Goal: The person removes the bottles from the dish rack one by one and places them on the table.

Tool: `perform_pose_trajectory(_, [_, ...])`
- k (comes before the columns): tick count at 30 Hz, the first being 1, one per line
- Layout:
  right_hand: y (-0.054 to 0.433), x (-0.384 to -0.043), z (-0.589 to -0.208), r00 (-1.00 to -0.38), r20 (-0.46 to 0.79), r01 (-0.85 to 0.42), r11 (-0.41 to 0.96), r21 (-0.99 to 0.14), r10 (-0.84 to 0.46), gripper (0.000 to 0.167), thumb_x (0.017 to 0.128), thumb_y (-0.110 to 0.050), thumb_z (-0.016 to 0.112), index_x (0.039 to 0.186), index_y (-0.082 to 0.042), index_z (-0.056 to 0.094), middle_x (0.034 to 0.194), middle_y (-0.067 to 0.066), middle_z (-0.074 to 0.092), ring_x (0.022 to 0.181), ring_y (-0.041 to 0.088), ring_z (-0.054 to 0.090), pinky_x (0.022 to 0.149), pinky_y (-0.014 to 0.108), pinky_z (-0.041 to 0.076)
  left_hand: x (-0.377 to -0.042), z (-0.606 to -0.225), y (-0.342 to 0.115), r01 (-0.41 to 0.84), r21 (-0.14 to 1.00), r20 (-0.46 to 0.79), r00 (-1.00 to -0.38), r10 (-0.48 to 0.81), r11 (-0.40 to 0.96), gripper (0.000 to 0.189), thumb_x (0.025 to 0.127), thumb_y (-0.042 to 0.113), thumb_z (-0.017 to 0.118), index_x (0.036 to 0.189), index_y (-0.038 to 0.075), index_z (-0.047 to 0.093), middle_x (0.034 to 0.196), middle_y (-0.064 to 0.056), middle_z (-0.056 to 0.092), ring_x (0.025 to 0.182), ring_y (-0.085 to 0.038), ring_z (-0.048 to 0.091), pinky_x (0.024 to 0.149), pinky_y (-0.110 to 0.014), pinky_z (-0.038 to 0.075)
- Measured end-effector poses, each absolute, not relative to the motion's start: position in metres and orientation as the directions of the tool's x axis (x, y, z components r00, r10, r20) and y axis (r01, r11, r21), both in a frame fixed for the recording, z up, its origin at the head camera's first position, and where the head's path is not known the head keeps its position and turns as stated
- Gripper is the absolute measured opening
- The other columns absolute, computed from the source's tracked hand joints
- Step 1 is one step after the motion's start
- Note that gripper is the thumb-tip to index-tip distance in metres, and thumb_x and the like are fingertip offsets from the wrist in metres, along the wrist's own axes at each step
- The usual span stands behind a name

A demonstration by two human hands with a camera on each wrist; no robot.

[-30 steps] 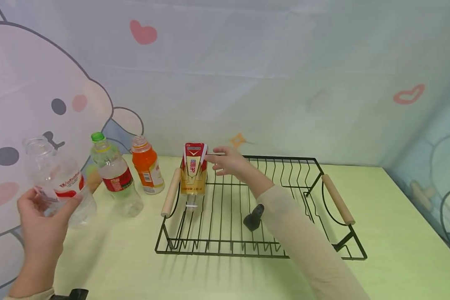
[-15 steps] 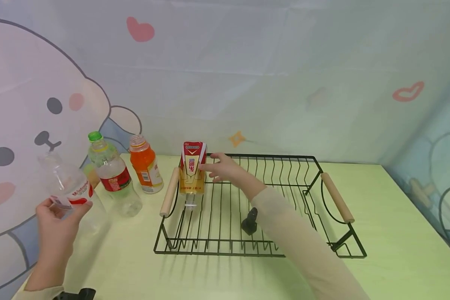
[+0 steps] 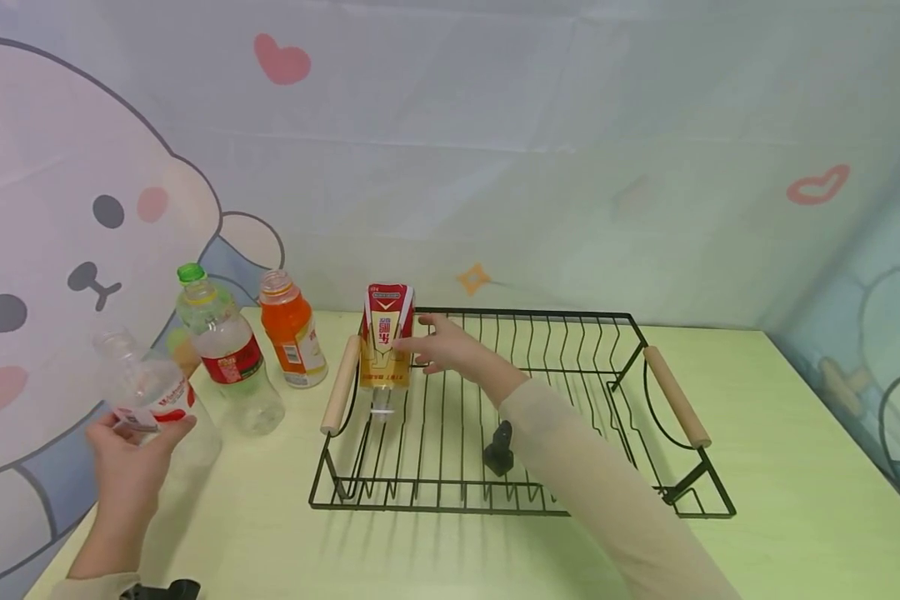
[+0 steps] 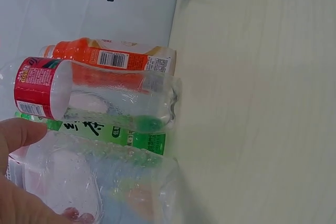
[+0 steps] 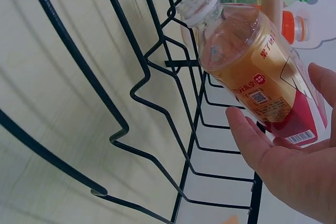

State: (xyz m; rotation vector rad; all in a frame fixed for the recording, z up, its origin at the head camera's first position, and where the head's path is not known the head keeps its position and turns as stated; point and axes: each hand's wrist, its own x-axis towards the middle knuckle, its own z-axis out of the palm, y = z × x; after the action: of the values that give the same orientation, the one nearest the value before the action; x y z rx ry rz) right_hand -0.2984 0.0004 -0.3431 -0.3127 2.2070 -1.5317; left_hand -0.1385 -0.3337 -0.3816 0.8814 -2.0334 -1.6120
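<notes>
My left hand (image 3: 135,462) holds a clear plastic bottle (image 3: 153,387) with a red-and-white label, thumb and fingers around it. The bottle is upright, its base on or close to the table; I cannot tell which. At the left end of a black wire dish rack (image 3: 438,493), a red-and-gold drink bottle (image 3: 386,342) leans neck down. Beside that bottle is my right hand (image 3: 457,348), fingers spread and loosely bent. In the right wrist view, thumb and fingers lie either side of the red-and-gold bottle (image 5: 268,72) without a visible grip.
A clear bottle with a red label and green neck (image 3: 232,358) and an orange bottle (image 3: 292,333) stand left of the rack. Behind them, a green-labelled bottle (image 4: 142,141) shows in the left wrist view. Wooden handles (image 3: 677,398) rise at the rack's ends. A printed cloth (image 3: 570,167) hangs behind.
My left hand has lowered the clear bottle and moved it right, towards the other bottles. My right hand has shifted slightly down and left beside the red-and-gold bottle, which keeps its place.
</notes>
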Motion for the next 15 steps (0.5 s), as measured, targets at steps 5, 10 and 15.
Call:
perform_pose_trajectory(5, [-0.0009,-0.2965,-0.3447,-0.871,-0.226,0.067,0.349,-0.935,-0.436,0.086,0.088,-0.033,0.071,0.152,-0.008,0.020,0.138,0.018,0.050,0.116,0.033,0.058,0.090,0.041,0.053,-0.1399,-0.3853,-0.3352,-0.213,0.970,-0.077,-0.722,-0.687,0.116,0.089,0.086,0.020,0.072,0.146,0.017,0.006,0.128,0.013,0.026,0.137,-0.021,0.023,0.109,-0.033,0.031])
perform_pose_trajectory(10, [-0.0027,-0.2938,-0.3455,-0.862,-0.230,0.069,0.346,-0.936,-0.451,0.084,0.088,-0.031,0.071,0.151,-0.008,0.021,0.133,0.018,0.054,0.112,0.032,0.060,0.090,0.041,0.053,-0.1399,-0.3856,-0.3361,-0.214,0.971,-0.084,-0.726,-0.682,0.109,0.088,0.086,0.020,0.071,0.146,0.017,0.006,0.129,0.012,0.026,0.137,-0.020,0.024,0.105,-0.026,0.033])
perform_pose_trajectory(15, [-0.0063,-0.2919,-0.3483,-0.859,-0.243,0.078,0.354,-0.932,-0.450,0.086,0.088,-0.032,0.071,0.151,-0.007,0.019,0.131,0.019,0.053,0.111,0.032,0.060,0.089,0.041,0.054,-0.1394,-0.3838,-0.3352,-0.218,0.971,-0.094,-0.733,-0.674,0.102,0.088,0.087,0.020,0.070,0.146,0.018,0.005,0.136,0.008,0.025,0.139,-0.019,0.024,0.106,-0.025,0.032])
